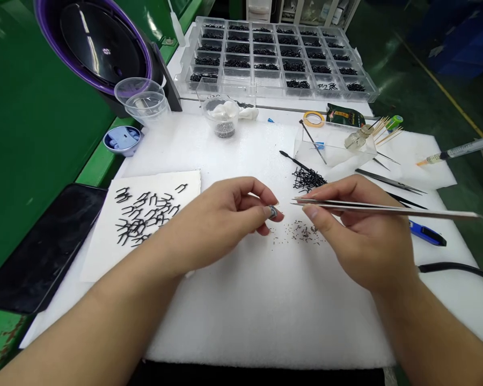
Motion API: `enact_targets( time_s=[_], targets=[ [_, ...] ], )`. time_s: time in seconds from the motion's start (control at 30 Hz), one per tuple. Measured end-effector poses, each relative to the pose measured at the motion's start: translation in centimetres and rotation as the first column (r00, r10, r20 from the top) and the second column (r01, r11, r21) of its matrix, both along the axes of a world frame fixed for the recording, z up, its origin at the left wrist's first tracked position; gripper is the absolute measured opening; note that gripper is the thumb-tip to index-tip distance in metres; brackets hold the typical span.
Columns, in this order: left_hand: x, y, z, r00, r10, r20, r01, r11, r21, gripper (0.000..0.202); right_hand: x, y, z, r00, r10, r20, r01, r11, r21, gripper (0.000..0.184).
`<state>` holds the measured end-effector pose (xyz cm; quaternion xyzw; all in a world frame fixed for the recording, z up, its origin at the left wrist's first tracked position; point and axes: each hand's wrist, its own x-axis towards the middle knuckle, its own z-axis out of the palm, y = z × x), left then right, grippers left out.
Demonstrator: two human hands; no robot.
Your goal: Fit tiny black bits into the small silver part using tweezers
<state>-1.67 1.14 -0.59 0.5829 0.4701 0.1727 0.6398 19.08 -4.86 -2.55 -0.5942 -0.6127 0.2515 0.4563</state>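
Observation:
My left hand (221,220) is curled over the white foam mat (265,300), its thumb and fingers pinched on a small grey metal part (273,210). My right hand (358,236) grips long silver tweezers (386,208) whose tips point left, almost touching that part. Just beneath the tips lies a scatter of tiny dark specks (300,231). A heap of small black pieces (307,179) sits just behind my right hand. To the left, several black forked parts (145,214) lie spread on a white sheet (104,252).
A clear compartment box (277,56) of black parts stands at the back. Cups (145,104), a small jar (224,120), tape roll (314,118), toothpicks (384,131), a syringe (462,150), spare tweezers (390,182) and a blue-handled tool (426,234) surround the mat. A black tablet (44,246) lies left.

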Motion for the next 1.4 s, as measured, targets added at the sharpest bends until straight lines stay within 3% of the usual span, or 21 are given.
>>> enact_targets(
  time_s=[0.17, 0.4, 0.63, 0.97, 1.2, 1.3, 1.4],
  targets=[
    [-0.6, 0.6, 0.2, 0.994, 0.104, 0.021, -0.105, 0.994, 0.021, 0.014, 0.4, 1.0, -0.5, 0.987, 0.014, 0.163, 0.003, 0.994, -0.105, 0.007],
    [-0.3, 0.2, 0.2, 0.996, 0.091, 0.013, -0.091, 0.995, -0.037, 0.019, 0.1, 1.3, -1.1, 0.983, 0.062, 0.173, -0.040, 0.991, -0.130, 0.006],
    [0.0, 0.3, -0.3, 0.992, 0.094, 0.087, -0.074, 0.976, -0.206, 0.017, 0.1, 1.3, -1.0, 0.986, 0.038, 0.165, -0.012, 0.987, -0.158, 0.005],
    [0.1, 0.6, -0.6, 0.985, 0.126, 0.120, -0.092, 0.962, -0.259, 0.017, 0.3, 1.3, -0.6, 0.978, 0.061, 0.199, -0.029, 0.987, -0.161, 0.006],
    [0.2, 0.7, -0.3, 0.978, 0.146, 0.149, -0.097, 0.951, -0.294, 0.022, 0.4, 0.9, -0.5, 0.981, 0.043, 0.189, -0.022, 0.994, -0.111, 0.008],
    [0.1, 0.7, -0.3, 0.964, 0.181, 0.195, -0.100, 0.926, -0.363, 0.024, 0.3, 0.4, -0.3, 0.994, 0.011, 0.111, -0.011, 1.000, -0.003, 0.010],
    [0.1, 0.8, -0.4, 0.953, 0.200, 0.228, -0.096, 0.913, -0.398, 0.024, 0.2, 0.0, -0.2, 0.997, 0.057, 0.059, -0.062, 0.994, 0.087, 0.013]
  ],
)
